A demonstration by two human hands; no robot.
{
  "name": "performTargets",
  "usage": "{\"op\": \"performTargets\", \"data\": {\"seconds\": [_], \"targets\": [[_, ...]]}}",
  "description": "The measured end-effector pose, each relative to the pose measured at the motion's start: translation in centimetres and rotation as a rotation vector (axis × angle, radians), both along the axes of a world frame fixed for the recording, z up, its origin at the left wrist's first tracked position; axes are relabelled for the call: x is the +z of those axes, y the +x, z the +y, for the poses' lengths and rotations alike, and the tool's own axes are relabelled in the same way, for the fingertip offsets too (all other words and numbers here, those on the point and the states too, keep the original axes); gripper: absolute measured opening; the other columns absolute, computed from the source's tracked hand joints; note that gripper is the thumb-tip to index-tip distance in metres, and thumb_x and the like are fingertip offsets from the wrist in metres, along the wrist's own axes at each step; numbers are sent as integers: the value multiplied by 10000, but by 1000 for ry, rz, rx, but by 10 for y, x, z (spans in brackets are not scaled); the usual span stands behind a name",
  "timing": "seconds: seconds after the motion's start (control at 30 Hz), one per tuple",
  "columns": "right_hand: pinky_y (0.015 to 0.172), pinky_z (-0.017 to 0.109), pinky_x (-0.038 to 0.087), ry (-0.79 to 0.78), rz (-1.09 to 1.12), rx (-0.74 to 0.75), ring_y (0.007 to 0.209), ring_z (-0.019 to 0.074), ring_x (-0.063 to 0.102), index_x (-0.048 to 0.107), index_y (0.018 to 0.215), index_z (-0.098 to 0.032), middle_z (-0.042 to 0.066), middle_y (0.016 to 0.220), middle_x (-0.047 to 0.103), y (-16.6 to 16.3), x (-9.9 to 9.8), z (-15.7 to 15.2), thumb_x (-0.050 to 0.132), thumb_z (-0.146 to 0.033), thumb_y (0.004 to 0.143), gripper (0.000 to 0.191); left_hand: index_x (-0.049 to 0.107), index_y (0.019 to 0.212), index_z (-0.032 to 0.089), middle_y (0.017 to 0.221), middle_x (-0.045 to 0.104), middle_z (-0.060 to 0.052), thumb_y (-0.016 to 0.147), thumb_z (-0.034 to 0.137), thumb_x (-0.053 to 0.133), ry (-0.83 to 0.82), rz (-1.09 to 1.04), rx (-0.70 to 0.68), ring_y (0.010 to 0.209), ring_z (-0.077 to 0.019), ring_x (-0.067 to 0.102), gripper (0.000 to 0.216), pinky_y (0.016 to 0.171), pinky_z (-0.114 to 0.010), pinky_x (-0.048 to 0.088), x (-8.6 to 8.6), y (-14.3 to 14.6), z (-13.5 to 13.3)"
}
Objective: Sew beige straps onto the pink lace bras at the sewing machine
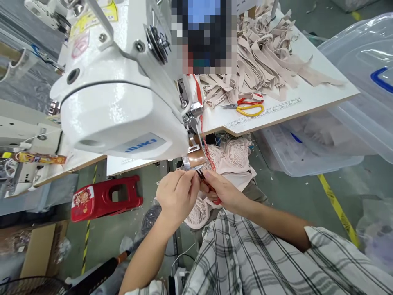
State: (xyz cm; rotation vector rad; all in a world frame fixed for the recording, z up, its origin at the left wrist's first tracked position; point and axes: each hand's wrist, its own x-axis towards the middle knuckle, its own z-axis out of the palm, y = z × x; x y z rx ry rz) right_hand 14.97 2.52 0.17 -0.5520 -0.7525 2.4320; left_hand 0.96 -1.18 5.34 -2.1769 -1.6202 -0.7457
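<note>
My right hand (226, 193) is wrapped round small scissors with red handles (216, 201), their dark blades pointing up toward my left hand. Beside it my left hand (175, 193) is closed in a pinch; what lies between its fingertips is hidden. Both hands meet just below the coppery end of the sewing arm (196, 157) of a white sewing machine (123, 119). A red patterned cord (208, 152) hangs down from the machine toward my right hand. Pale pink lace garments (238, 155) lie on my lap, behind and under my hands.
Beige fabric strips (258, 61) are heaped on the white table (331, 96), near yellow-and-red scissors (250, 109) and a measuring strip (276, 107). Clear plastic bins (310, 153) stand at right. A red stool (107, 200) is on the floor at left. A pixelated patch covers the top middle.
</note>
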Motion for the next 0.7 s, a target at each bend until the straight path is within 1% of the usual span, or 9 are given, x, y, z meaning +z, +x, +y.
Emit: {"op": "performTargets", "data": {"seconds": [0.1,0.17,0.23,0.3,0.37,0.4,0.47,0.53,0.7], "targets": [[392,206,139,33,-17,-50,427,42,212,472,780,-199,-98,570,357,1,-2,4,595,-688,853,509,651,863,154,717,685,-49,869,107,666,-26,-57,-20,643,-162,596,49,616,-268,448,-2,-1,1],[391,207,118,38,-28,-95,421,40,191,501,799,-195,-102,559,351,5,-6,7,603,-689,845,507,654,844,158,718,679,-37,890,120,642,-40,-130,15,650,-150,592,61,622,-257,438,-4,-4,7],[394,208,105,30,-44,-115,416,34,183,525,833,-191,-98,572,381,11,-12,11,608,-697,834,512,667,819,170,684,650,-7,909,162,625,-41,-224,119,622,-132,561,101,610,-247,414,-5,-8,15],[396,210,98,22,-56,-111,412,30,178,541,871,-191,-96,586,398,17,-17,14,609,-718,814,535,662,731,184,607,587,26,900,225,636,-32,-321,254,578,-122,518,175,584,-246,385,-6,-12,24],[394,210,93,22,-79,-110,412,30,171,543,892,-193,-102,583,385,22,-20,16,633,-725,784,551,606,610,191,529,506,47,871,275,650,-64,-422,362,542,-120,481,278,565,-251,367,-7,-14,31],[392,210,92,24,-99,-109,413,31,169,535,885,-196,-107,574,372,24,-21,16,653,-720,768,550,570,565,194,504,476,51,857,290,653,-90,-472,394,531,-120,469,318,560,-253,364,-7,-14,34],[389,210,92,26,-144,-105,413,33,169,510,859,-202,-118,556,352,26,-22,16,692,-695,745,537,541,540,197,492,466,52,844,312,651,-139,-553,424,529,-121,462,343,566,-256,370,-6,-13,37],[390,210,92,34,-173,-96,413,34,169,486,837,-208,-125,545,332,26,-23,16,705,-668,747,517,554,558,196,510,490,47,839,324,649,-155,-602,428,548,-125,474,324,587,-257,389,-6,-12,38],[413,222,110,106,-181,-86,432,46,171,463,821,-216,-120,560,297,26,-26,16,644,-612,827,435,570,573,189,537,507,43,821,303,666,-171,-669,413,566,-122,477,289,634,-257,418,-5,-9,38]]}}
